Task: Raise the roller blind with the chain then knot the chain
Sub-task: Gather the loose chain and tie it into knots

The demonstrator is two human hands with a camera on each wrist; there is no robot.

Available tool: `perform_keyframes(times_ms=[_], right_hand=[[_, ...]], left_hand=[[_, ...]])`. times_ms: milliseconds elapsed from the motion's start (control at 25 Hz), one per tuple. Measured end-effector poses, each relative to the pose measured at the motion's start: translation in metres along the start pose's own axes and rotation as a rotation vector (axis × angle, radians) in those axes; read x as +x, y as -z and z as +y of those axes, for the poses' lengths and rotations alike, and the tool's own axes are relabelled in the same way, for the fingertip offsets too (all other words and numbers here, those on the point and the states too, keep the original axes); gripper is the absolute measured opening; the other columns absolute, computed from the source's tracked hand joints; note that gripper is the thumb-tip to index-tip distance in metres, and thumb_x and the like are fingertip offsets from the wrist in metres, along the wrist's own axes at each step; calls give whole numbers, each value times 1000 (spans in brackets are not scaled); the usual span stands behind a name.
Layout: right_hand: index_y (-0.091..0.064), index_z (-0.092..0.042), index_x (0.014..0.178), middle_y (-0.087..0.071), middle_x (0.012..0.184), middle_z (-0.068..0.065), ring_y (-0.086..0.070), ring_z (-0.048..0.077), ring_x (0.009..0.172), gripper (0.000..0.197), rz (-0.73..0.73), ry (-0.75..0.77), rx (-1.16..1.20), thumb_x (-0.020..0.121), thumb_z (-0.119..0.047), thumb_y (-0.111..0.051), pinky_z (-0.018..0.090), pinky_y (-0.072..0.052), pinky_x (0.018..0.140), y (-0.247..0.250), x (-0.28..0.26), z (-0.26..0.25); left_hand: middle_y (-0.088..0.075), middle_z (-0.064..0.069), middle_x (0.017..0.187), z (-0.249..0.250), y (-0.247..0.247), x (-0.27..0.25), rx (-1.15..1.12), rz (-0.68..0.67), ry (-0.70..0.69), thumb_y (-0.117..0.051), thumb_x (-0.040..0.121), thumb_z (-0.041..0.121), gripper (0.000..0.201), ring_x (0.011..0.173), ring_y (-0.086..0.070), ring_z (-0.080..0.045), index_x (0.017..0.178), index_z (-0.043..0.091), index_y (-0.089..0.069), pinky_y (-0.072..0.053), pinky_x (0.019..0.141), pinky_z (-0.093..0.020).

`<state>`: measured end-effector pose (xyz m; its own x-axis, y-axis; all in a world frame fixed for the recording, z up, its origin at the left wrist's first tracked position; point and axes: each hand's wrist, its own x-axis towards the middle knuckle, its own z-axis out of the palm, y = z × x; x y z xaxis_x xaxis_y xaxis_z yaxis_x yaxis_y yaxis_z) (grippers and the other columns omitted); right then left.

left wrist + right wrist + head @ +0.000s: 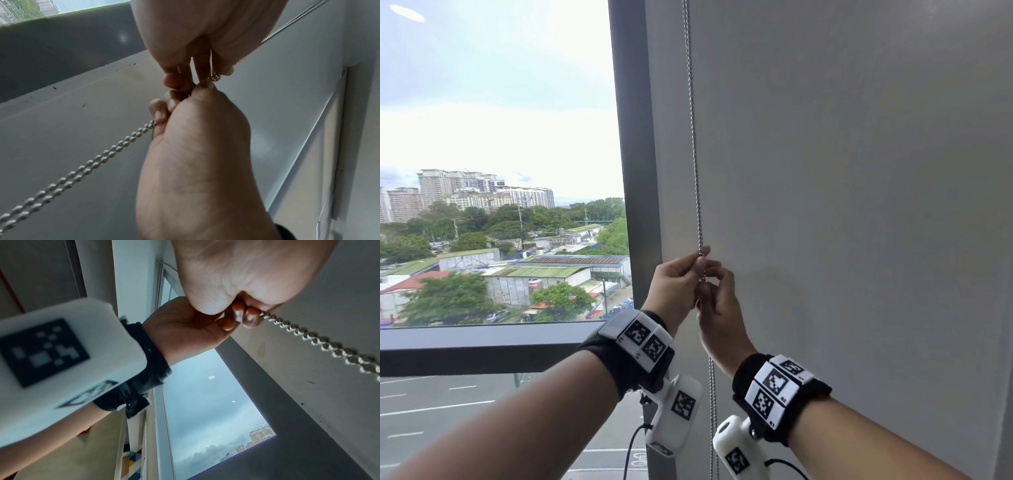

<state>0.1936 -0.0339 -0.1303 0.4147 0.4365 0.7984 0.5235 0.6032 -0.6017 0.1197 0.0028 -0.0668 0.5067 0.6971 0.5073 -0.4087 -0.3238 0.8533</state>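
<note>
A silver bead chain [694,154] hangs doubled down the grey wall beside the window. My left hand [700,259] pinches it between thumb and forefinger. Just below, my right hand [707,283] pinches it too, and the two hands touch. A small bunch of beads [214,78] shows between their fingertips. In the left wrist view the left hand [205,48] is on top and the right hand [195,146] comes from below, with the two strands [82,170] trailing out of it. The right wrist view has the right hand [246,316] gripping the chain [318,340]. No blind fabric covers the window pane [500,137].
A dark window frame post [631,154] stands just left of the chain, and a dark sill [482,346] runs below the glass. The grey wall [859,205] fills the right side. The slack chain [712,411] hangs down between my wrists.
</note>
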Motion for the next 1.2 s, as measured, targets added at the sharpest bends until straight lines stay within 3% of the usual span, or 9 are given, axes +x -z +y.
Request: perform_keyframes(times_ms=[160, 320, 520, 600, 680, 800, 920, 1040, 1200], right_hand=[[-51, -13, 95, -51, 69, 1, -46, 9, 62, 19, -42, -9, -107, 101, -9, -34, 28, -39, 59, 5, -7, -10], [-52, -19, 85, -48, 66, -9, -40, 7, 56, 24, -73, -106, -115, 98, -8, -36, 27, -36, 56, 16, -23, -3], [-39, -16, 63, -37, 44, -6, -32, 12, 38, 44, -286, -541, -91, 97, -41, -51, 28, -29, 45, 48, -39, -13], [-42, -18, 54, -33, 42, -1, -28, 14, 35, 46, -281, -700, -47, 93, -33, -61, 25, -28, 43, 63, -35, -29], [-38, -22, 49, -28, 39, -3, -23, 12, 33, 44, -234, -820, 52, 88, -16, -59, 21, -23, 42, 74, -20, -50], [-29, -26, 55, -18, 43, -7, -13, 10, 36, 33, -214, -892, 217, 82, -14, -45, 23, -13, 47, 75, 19, -93], [-37, -22, 58, -21, 45, -9, -16, 8, 35, 27, -247, -862, 272, 85, -19, -42, 20, -13, 42, 62, 53, -137], [-55, -11, 74, -28, 49, -8, -20, 7, 38, 26, -309, -808, 208, 92, -26, -42, 20, -14, 41, 50, 68, -172], [-59, -6, 95, -33, 55, -6, -24, 6, 39, 22, -360, -658, 20, 95, -26, -52, 20, -16, 39, 43, 67, -194]], left_hand=[[-66, -7, 71, 10, -2, -11, 35, 6, -24, -57, 89, 10, 16, 41, -49, -12, 95, 5, -71, -41, 38, -24], [-59, -9, 64, 14, -3, -21, -51, -18, -5, -53, 91, 8, 18, 54, -55, -20, 87, 3, -70, -47, 52, -28], [-47, -4, 57, 29, -3, -38, -175, -32, 72, -45, 94, 6, 25, 47, -39, -13, 78, 2, -62, -39, 47, -23], [-45, -2, 56, 37, 3, -45, -171, -62, 101, -44, 95, 7, 24, 45, -36, -13, 77, 3, -60, -36, 44, -22], [-45, -2, 56, 45, 9, -51, -159, -104, 123, -42, 95, 8, 23, 44, -35, -12, 78, 4, -57, -34, 42, -22], [-48, -4, 55, 54, 10, -58, -97, -148, 132, -42, 96, 9, 24, 42, -38, -12, 77, 4, -56, -36, 42, -21], [-57, -10, 59, 64, 4, -63, -49, -190, 124, -43, 95, 6, 23, 44, -52, -15, 79, -1, -58, -47, 47, -23], [-66, -16, 73, 73, 0, -67, -5, -217, 102, -48, 92, 2, 17, 59, -62, -22, 90, -8, -61, -57, 61, -27], [-66, -19, 84, 79, -1, -71, 73, -133, 87, -56, 88, 3, 26, 65, -63, -25, 109, -10, -60, -58, 67, -30]])
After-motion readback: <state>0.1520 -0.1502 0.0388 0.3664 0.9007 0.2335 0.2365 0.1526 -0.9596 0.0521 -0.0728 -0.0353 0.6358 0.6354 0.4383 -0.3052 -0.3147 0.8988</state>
